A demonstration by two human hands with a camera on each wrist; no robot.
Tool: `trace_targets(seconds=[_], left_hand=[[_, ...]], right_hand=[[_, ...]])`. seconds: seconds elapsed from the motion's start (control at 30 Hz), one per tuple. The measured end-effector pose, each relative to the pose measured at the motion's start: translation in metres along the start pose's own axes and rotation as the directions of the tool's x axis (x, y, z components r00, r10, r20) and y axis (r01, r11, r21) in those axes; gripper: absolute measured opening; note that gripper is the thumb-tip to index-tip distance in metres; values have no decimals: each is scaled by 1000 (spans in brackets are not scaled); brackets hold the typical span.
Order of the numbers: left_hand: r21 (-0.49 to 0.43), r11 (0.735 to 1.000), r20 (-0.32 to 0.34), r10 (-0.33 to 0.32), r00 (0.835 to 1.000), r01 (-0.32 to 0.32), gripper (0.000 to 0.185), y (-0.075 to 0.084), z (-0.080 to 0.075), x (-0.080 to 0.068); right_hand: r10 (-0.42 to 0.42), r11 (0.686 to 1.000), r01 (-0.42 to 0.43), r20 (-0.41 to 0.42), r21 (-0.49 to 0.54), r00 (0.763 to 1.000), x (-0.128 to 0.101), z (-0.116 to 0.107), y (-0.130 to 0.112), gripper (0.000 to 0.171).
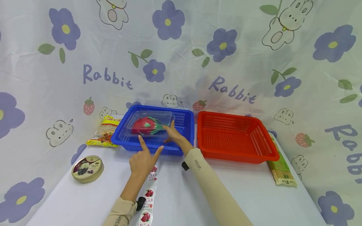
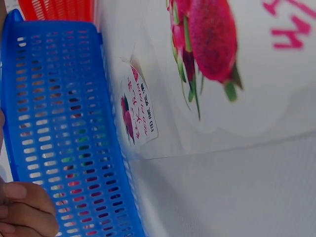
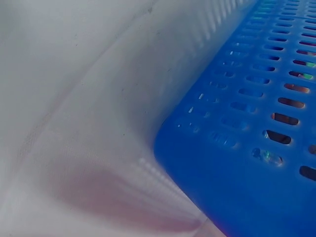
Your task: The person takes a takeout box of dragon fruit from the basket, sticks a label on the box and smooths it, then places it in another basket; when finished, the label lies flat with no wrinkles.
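A red dragon fruit (image 1: 145, 125) with green scales sits inside a clear plastic box (image 1: 167, 115) in the blue basket (image 1: 186, 121). My left hand (image 1: 142, 158) is at the basket's front wall, index finger and thumb extended, with the index fingertip right at the box's front edge. In the left wrist view, the other fingers (image 2: 29, 210) are curled beside the slotted basket wall. My right hand (image 1: 173, 134) reaches over the basket's front right rim, its fingers spread at the box's right end. The right wrist view shows only the basket's corner and the white cloth.
A red basket (image 1: 226, 138) stands to the right, with a green-and-tan packet (image 1: 281, 171) beside it. On the left are a yellow food bag (image 1: 104, 131) and a round tin (image 1: 87, 169). A strip of dragon fruit stickers (image 1: 149, 193) lies in front of the blue basket.
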State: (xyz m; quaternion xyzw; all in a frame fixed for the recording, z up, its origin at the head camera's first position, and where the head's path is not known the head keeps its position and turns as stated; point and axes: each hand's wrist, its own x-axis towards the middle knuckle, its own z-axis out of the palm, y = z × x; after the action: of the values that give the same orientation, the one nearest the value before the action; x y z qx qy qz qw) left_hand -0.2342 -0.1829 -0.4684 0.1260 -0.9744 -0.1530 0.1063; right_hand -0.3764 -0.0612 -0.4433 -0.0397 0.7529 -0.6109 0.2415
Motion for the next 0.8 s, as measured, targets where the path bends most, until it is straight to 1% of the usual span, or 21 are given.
trace_targets(seconds=[0.1,0.33,0.5,0.63,0.8], left_hand=[[-1,1000,3,-4,1000,4,118,1,0,0],[-5,1000,15,-19,1000,19,118,1,-1,-1],[-4,1000,16,-22,1000,22,119,1,-1,-1],[-4,1000,11,-17,1000,17,118,1,0,-1],[2,1000,9,-12,1000,12,119,1,1,0]], right_hand=[[8,1000,-8,2,-6,1000,-1,-1,0,85],[2,999,-2,12,43,1000,-1,0,-2,84],[-1,998,1,0,56,1000,0,0,-1,82],[-2,996,3,-8,84,1000,1,1,-1,82],[-32,988,32,-8,153,999,1,0,-1,81]])
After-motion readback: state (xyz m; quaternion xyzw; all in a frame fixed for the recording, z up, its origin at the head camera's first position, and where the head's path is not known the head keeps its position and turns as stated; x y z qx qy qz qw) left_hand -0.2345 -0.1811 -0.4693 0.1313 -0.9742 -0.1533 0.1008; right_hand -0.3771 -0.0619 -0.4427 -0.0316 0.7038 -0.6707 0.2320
